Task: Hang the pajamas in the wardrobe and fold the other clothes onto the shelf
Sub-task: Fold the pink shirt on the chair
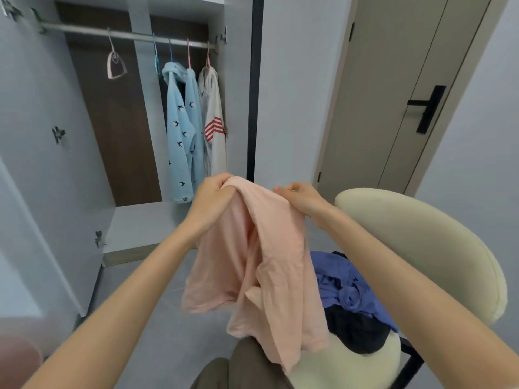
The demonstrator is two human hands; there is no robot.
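Note:
I hold a pale pink garment (261, 265) up in front of me, and it hangs down crumpled. My left hand (214, 196) grips its top edge, fingers curled round the bunched fabric. My right hand (302, 199) pinches the cloth a little to the right. In the open wardrobe, a light blue pajama top with dark bird prints (182, 130) and a white garment with red stripes (214, 127) hang from the rail (84, 30). An empty pink hanger (115, 66) hangs further left. The wardrobe's bottom shelf (140, 223) is bare.
A cream chair (438, 248) stands at the right with a blue garment (342, 282) and a dark one (356, 329) heaped on its seat. A closed beige door with a black handle (427, 108) is behind it. The wardrobe's door (36, 164) stands open at the left.

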